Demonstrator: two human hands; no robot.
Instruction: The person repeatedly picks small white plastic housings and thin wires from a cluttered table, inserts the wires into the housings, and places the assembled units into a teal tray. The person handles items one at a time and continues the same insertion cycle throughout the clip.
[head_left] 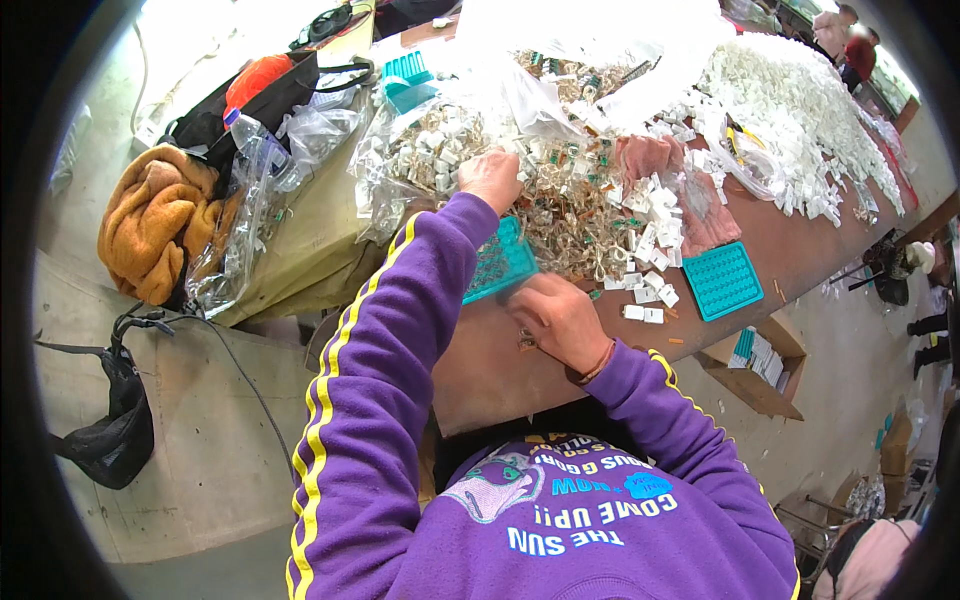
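Observation:
My left hand (pixel 490 178) is at the edge of a heap of small white plastic housings (pixel 425 152), its fingers curled downward and their tips hidden. Below it, on the near side, lies a teal tray (pixel 508 258) with small pieces in its compartments, partly covered by my left sleeve. My right hand (pixel 562 318) is beside that tray's near right corner, thumb and fingers bent together and slightly blurred. A small metallic piece (pixel 527 340) shows under its fingertips, too small to name. A tangled pile of small parts with clear and green bits (pixel 575 215) spreads beyond both hands.
Another teal tray (pixel 722 281) with rows of slots sits at the table's right. Loose white blocks (pixel 650 240) and a pink cloth (pixel 710 215) lie near it. A large white heap (pixel 800 110) covers the far right. Below the edge stands a cardboard box (pixel 755 365).

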